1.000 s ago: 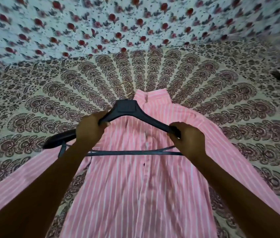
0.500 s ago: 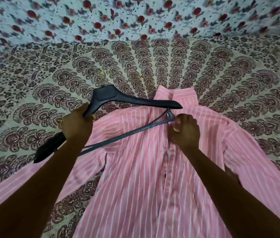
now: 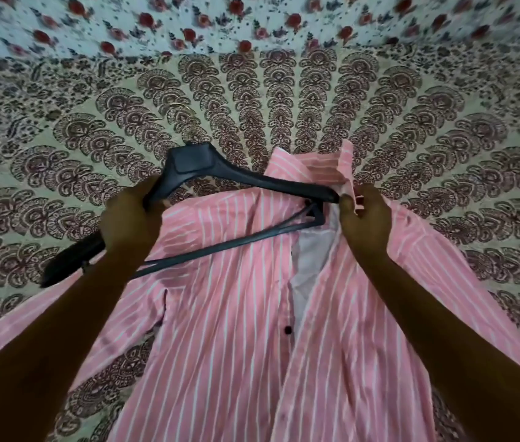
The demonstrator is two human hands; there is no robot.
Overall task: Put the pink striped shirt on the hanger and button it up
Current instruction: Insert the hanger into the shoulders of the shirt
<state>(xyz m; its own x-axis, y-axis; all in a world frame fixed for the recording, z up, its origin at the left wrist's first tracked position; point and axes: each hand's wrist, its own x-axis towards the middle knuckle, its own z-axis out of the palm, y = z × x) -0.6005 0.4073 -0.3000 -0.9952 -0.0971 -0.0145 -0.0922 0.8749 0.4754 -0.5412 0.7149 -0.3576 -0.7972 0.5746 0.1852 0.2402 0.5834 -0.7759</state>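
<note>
Pink white-striped cotton shirt (image 3: 220,330) flat on patterned bedsheet (image 3: 61,138), front partly open, black button (image 3: 288,329) showing. Left hand (image 3: 131,221) fingers clamped round dark plastic hanger (image 3: 246,183), held tilted above shirt. Right hand (image 3: 364,218) fingers pinching placket edge below collar (image 3: 316,167), just beside hanger's right tip.

Shirt (image 3: 236,330) flat on bedspread (image 3: 284,106); hanger (image 3: 239,177) above its collar end, tilted, left end lower.

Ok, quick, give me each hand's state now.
Left hand: closed around the black hanger.
Right hand: pinching the pink striped shirt front edge.
</note>
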